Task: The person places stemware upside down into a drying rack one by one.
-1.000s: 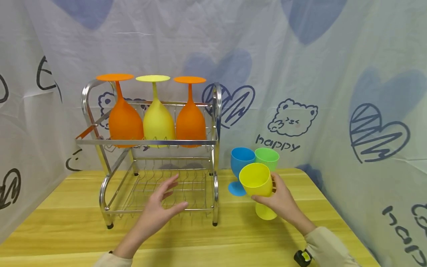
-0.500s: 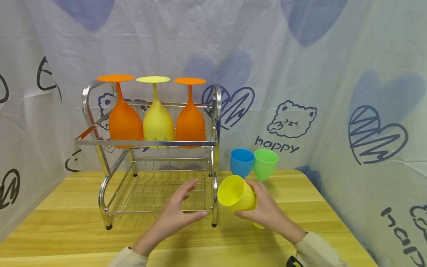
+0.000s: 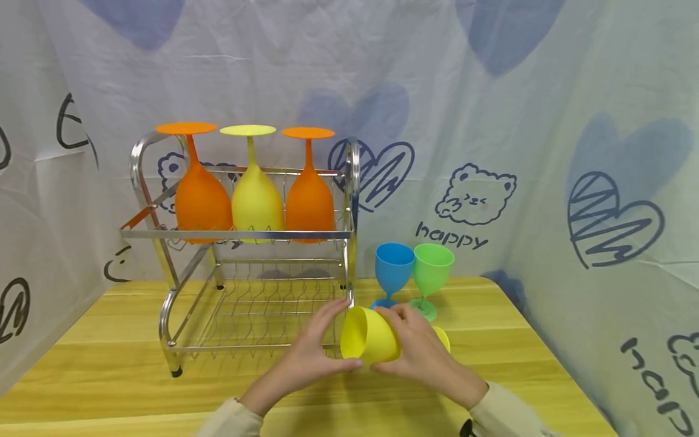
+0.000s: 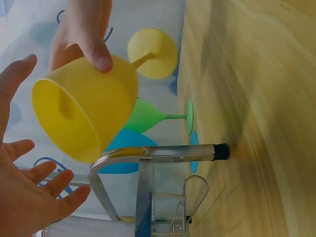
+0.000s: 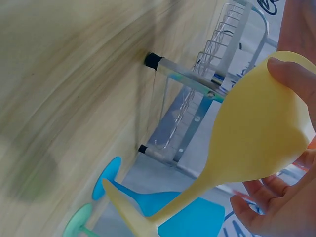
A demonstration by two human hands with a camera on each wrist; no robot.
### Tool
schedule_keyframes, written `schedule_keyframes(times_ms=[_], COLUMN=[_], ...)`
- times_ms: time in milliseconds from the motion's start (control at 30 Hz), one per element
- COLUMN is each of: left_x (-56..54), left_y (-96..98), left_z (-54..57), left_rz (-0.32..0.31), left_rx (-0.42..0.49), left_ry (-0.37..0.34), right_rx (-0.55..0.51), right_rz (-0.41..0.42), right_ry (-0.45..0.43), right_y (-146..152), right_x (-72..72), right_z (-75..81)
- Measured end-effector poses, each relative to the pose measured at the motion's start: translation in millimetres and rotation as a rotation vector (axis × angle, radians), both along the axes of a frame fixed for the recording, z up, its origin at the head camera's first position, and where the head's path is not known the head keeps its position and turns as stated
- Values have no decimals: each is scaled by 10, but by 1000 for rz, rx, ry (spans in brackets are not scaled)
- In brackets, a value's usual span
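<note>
In the head view my right hand (image 3: pixel 423 358) grips the bowl of a yellow plastic goblet (image 3: pixel 378 337), tipped on its side with its mouth to the left. Its stem is hidden there behind the hand; the right wrist view shows the goblet's bowl (image 5: pixel 256 128) and stem whole. My left hand (image 3: pixel 311 358) is spread beside the mouth. The left wrist view shows a gap between the left fingers (image 4: pixel 59 182) and the rim. Behind the right hand, a blue goblet (image 3: pixel 393 267) and a green goblet (image 3: pixel 433 267) stand upright on the table.
A two-tier metal rack (image 3: pixel 240 233) stands left of the goblets. Its upper tier holds an orange goblet (image 3: pixel 202 197), a yellow upside-down goblet (image 3: pixel 256 200) and another orange goblet (image 3: pixel 309 200). The lower wire tier (image 3: pixel 273 309) lies behind the left hand. A printed curtain hangs behind.
The right hand has carried the yellow goblet left, lowering it and tipping it from nearly upright onto its side. The left hand has moved right, towards its mouth.
</note>
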State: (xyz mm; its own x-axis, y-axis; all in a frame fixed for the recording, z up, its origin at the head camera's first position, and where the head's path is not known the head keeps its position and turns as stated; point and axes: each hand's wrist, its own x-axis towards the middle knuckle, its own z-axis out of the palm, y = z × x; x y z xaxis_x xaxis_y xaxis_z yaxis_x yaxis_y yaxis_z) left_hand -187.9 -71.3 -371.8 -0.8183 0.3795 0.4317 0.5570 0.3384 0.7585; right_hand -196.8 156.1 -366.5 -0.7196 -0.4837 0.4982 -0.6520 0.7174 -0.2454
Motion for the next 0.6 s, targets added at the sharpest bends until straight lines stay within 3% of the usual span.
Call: schedule_keyframes(times_ms=[300,600], left_x=[-14,-7], left_y=[42,62], left_z=[-73,-83], left_rz=[-34,-5], left_rx=[-20,8], left_ry=[31,41], right_rx=[51,47], right_rz=[30,21], right_ry=[56,53], right_y=[-66,-80], right_x=[43,71], right_z=[12,-2])
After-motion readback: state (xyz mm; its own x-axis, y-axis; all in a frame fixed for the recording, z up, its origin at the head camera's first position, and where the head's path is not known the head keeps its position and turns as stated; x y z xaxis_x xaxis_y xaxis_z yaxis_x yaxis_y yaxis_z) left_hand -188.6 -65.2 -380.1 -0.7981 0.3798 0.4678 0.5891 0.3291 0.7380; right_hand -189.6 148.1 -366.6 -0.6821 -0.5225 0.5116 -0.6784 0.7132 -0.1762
